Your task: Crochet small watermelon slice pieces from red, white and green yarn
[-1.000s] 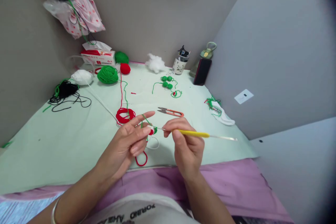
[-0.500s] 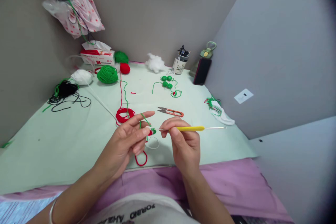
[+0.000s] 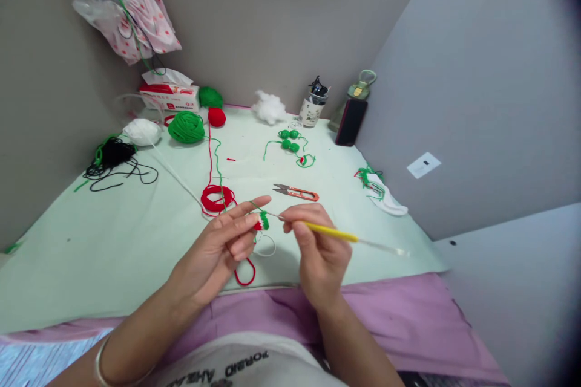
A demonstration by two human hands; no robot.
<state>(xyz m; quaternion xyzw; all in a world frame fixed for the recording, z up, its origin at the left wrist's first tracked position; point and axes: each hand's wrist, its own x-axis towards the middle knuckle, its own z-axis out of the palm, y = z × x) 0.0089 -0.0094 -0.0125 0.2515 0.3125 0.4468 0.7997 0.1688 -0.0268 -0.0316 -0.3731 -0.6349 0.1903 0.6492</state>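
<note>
My left hand [image 3: 222,245] pinches a small red, green and white crochet piece [image 3: 261,222] between thumb and middle fingers, index finger stretched out with green yarn running over it. My right hand [image 3: 318,248] grips a yellow-handled crochet hook [image 3: 331,231]; its metal tip reaches left to the piece. Both hands hover above the near edge of the pale green table cover [image 3: 113,236]. A red yarn loop [image 3: 245,272] and a white strand dangle below the piece.
Orange thread snips [image 3: 297,193] lie just behind my hands. A coil of red yarn [image 3: 216,198], green yarn ball [image 3: 186,127], red ball [image 3: 216,117], white yarn [image 3: 141,132], black yarn [image 3: 113,154], small green crochet balls [image 3: 290,139], stuffing [image 3: 269,107], tissue box [image 3: 170,95], cup [image 3: 311,112].
The hook's rear end swung down to the right and its tip slid further toward the piece. My left hand shifted slightly, still pinching the piece.
</note>
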